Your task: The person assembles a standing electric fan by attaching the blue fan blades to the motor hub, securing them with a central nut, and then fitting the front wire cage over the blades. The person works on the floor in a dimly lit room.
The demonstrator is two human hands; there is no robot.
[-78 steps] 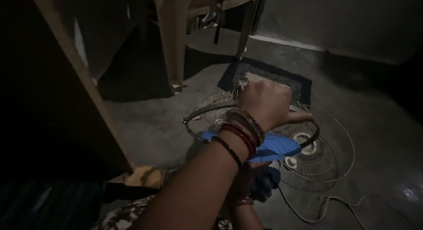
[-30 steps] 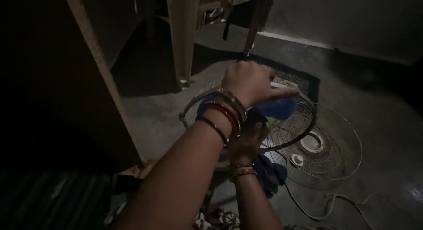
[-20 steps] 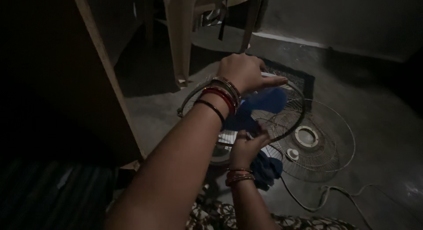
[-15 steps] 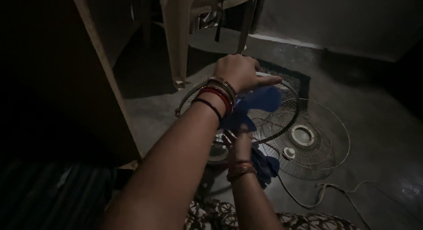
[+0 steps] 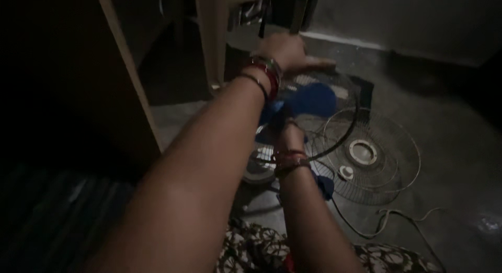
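- Fan blade (image 5: 314,99), blue: seen at the middle of the scene, inside the round wire guard (image 5: 342,127) that is held up off the floor. The one clear lobe is pointed toward the right and slightly far; its long axis is laid roughly left to right. A second blue lobe (image 5: 321,184) is glimpsed lower down, near the right forearm.
- Left hand (image 5: 282,50): reached far across the scene, laid on the far rim of the wire guard. Fingers are closed over the rim, with one finger stretched out to the right along it. Bangles (image 5: 264,74) are worn at the wrist.
- Right hand (image 5: 285,127): raised at the hub of the blade, largely hidden by the left forearm and blurred; it cannot be told whether the fingers are spread or pinched, nor exactly what is touched. Bangles are seen on this wrist too.
- Second wire guard (image 5: 376,166): laid flat on the floor to the right, with a pale ring at its centre and a small white cap (image 5: 345,172) beside it.
- Cord (image 5: 387,220): trailed over the floor, near right.
- Dark mat (image 5: 366,90): on the floor beyond the guards.
- Plastic chair leg (image 5: 213,37): standing at the far left.
- Patterned cloth (image 5: 256,247): at the near edge.
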